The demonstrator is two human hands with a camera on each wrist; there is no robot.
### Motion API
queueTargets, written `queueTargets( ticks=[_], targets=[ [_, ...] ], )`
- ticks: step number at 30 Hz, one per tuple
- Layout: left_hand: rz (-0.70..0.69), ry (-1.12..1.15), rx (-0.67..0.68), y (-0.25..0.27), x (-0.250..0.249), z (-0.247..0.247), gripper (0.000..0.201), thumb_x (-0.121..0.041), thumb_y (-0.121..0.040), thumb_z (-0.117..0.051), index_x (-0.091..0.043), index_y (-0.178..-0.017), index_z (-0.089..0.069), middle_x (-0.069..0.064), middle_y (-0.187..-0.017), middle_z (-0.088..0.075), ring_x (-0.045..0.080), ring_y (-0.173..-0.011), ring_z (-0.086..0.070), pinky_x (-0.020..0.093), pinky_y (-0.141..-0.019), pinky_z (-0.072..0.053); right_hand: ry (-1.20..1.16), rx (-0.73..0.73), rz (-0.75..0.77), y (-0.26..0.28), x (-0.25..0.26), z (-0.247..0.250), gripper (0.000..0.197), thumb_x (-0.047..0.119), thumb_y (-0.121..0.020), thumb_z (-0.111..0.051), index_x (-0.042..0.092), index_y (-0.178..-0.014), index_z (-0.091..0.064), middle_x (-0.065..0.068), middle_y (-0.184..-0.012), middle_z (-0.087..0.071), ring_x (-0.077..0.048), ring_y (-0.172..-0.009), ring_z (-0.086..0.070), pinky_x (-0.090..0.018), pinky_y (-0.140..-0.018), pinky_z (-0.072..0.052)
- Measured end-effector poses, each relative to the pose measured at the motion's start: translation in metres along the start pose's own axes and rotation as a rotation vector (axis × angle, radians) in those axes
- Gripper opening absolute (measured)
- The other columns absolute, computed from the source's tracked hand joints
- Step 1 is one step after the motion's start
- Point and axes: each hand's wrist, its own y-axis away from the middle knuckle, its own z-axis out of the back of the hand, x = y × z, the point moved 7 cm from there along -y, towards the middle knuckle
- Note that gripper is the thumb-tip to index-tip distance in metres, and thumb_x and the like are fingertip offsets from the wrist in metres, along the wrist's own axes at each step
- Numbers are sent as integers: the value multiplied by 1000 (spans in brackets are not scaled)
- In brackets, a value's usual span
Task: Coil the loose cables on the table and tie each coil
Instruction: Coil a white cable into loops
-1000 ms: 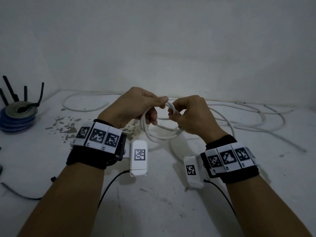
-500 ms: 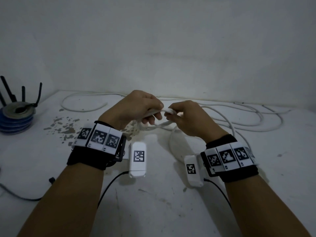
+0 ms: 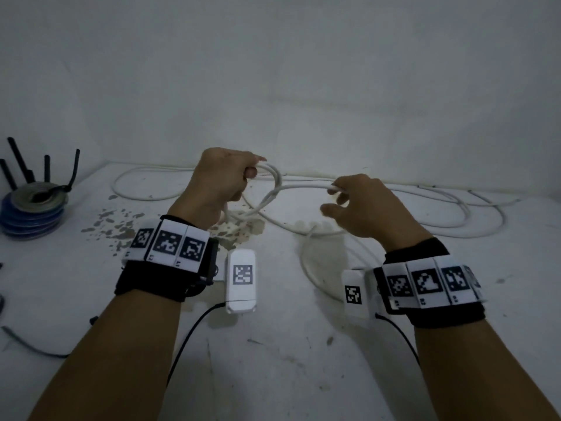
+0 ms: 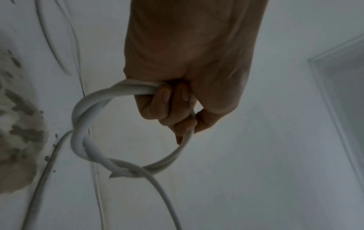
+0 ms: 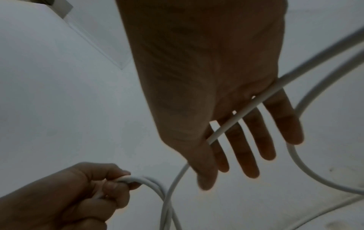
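Two hands work here: the left hand (image 3: 223, 180) and the right hand (image 3: 362, 205). One white cable (image 3: 425, 214) trails between and beyond them. Left of the left hand, one stack of blue reels (image 3: 28, 215) carries four black ties (image 3: 45, 168).

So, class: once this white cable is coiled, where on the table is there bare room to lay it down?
Bare patches: the near table between the forearms, and the near right edge. Crowded: the far side, where white cable loops lie, and the far left, with the tape rolls and flaked patch.
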Motion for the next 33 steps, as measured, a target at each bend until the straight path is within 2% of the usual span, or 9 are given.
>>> queueTargets(
  ticks=[4,7,9,14,19,21,24,28,33],
  targets=[
    [49,250,-111,-6,4,16,23,-12,-94,-50,-7,-89,-72,-6,-49,-43,8,-39,-24,21,-40,-15,-271,-41,-48,-3,-7,13,14,25,-93,-64,13,-99,-69,-4,-85,-72,-13,-65,-68,-31,-61,-56],
    [73,248,-111,-6,5,25,23,-11,-93,-50,-6,-89,-71,-6,-49,-39,8,-38,-20,22,-41,-12,-553,-193,22,3,1,34,12,24,-91,-69,13,-86,-70,0,-63,-65,-1,-44,-54,-16,-47,-41],
    [98,194,-87,-4,8,24,21,-11,-92,-51,-5,-87,-71,-5,-50,-38,8,-38,-19,21,-41,-12,-804,-205,51,9,7,41,9,19,-89,-73,11,-89,-70,2,-56,-60,-3,-41,-46,-16,-44,-37],
    [138,135,24,-2,10,10,23,-12,-90,-51,-2,-92,-71,-4,-53,-35,9,-40,-17,21,-41,-12,-1329,-173,91,9,13,46,14,-1,-85,-62,11,-92,-66,3,-61,-51,-11,-51,-40,-24,-50,-37],
    [156,67,116,1,12,-4,25,-13,-93,-48,-5,-95,-72,-4,-54,-39,9,-44,-20,20,-41,-15,-1891,57,139,11,32,38,53,23,-77,-39,6,-123,-60,-16,-105,-64,-24,-91,-60,-34,-67,-45],
    [144,33,136,2,13,-8,25,-14,-94,-50,-4,-98,-73,-4,-56,-46,9,-44,-24,21,-42,-19,-1868,101,175,11,37,33,65,25,-78,-36,10,-140,-50,-19,-131,-61,-29,-110,-60,-39,-75,-49],
    [122,-11,172,4,12,-10,23,-15,-95,-54,-1,-99,-73,-1,-61,-53,9,-44,-29,23,-44,-22,-1496,-17,138,7,35,27,52,19,-96,-44,19,-147,-42,-7,-136,-60,-24,-114,-65,-40,-75,-55],
    [75,-44,257,7,10,-16,23,-16,-93,-60,1,-96,-74,7,-71,-65,11,-45,-39,24,-45,-31,-906,-352,196,9,32,33,29,25,-100,-58,15,-126,-65,0,-106,-73,-12,-87,-73,-27,-64,-57],
    [90,-67,380,14,9,-24,26,-17,-100,-51,0,-99,-72,10,-80,-71,13,-56,-49,23,-50,-36,-762,-565,70,13,14,43,21,36,-95,-65,17,-97,-75,3,-65,-70,-6,-50,-59,-16,-52,-46]
  ],
)
